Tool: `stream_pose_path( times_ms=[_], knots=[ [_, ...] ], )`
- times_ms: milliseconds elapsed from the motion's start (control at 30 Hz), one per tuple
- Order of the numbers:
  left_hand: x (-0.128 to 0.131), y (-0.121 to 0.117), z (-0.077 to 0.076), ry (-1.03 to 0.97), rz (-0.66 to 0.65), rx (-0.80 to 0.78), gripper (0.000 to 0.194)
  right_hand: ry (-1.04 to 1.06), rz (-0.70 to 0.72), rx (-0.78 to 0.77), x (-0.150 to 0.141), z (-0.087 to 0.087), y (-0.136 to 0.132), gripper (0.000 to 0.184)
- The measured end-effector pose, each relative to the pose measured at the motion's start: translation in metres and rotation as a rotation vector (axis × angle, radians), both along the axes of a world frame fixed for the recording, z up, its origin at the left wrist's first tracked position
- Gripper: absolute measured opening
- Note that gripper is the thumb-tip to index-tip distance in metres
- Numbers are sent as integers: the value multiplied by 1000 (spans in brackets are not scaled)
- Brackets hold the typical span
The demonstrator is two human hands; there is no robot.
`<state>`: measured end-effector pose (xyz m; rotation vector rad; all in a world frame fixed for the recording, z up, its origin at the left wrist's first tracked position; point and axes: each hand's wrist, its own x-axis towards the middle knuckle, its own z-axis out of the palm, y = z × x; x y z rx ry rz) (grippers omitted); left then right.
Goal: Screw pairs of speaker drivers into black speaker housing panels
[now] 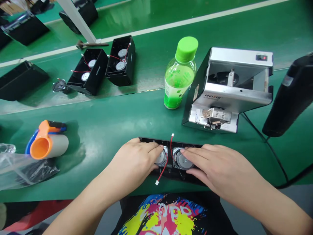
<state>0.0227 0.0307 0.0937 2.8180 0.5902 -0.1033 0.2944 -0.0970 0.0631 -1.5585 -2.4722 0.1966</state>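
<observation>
Left hand (133,163): flat, fingers together and extended, not pinching, fingertips resting on the rim of the left round speaker (161,157). Right hand (215,166): likewise flat, fingers slightly spread, fingertips lying over the right round speaker (183,160). Both speakers sat side by side directly between the hands, seated in a long black panel (193,146), which lay on the green table (122,114) under the palms. Condition of the item: both speakers were in place on the panel, with a red wire (171,143) running past them; its white connector (156,183) lay free just below the left hand, and a second white connector (172,134) stood free just beyond the fingertips. No screws or fixings could be made out, as the hands covered much of the panel, and neither connector was plugged into anything. Ahead of the hands: a green-capped plastic bottle (180,73) and, ahead of the right hand, a silver WEIXIN machine (227,89). Further right of the right hand: a black cylindrical object (290,98) and its black cable (271,150). Left of the left hand: a grey tube with an orange end (49,145) and a clear plastic bag (17,171). Well beyond the hands: two open black housings (88,71) with wired speakers inside, and a loose speaker (59,86) beside them. Nothing lay between the hands and the panel.
</observation>
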Motion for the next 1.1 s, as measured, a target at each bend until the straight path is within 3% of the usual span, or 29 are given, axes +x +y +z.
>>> stream_pose_path(
  times_ms=[600, 833, 1100],
  knots=[
    [4, 0, -4, 33, 12, -6, 31, -36, 9, -1, -1, 2, -1, 37],
    [0, -1, -6, 8, 24, -35, 41, -60, 27, 23, -4, 5, 0, 35],
    [-7, -1, 1, -65, 29, -101, 43, -94, 24, 33, -4, 4, -1, 35]
  ],
)
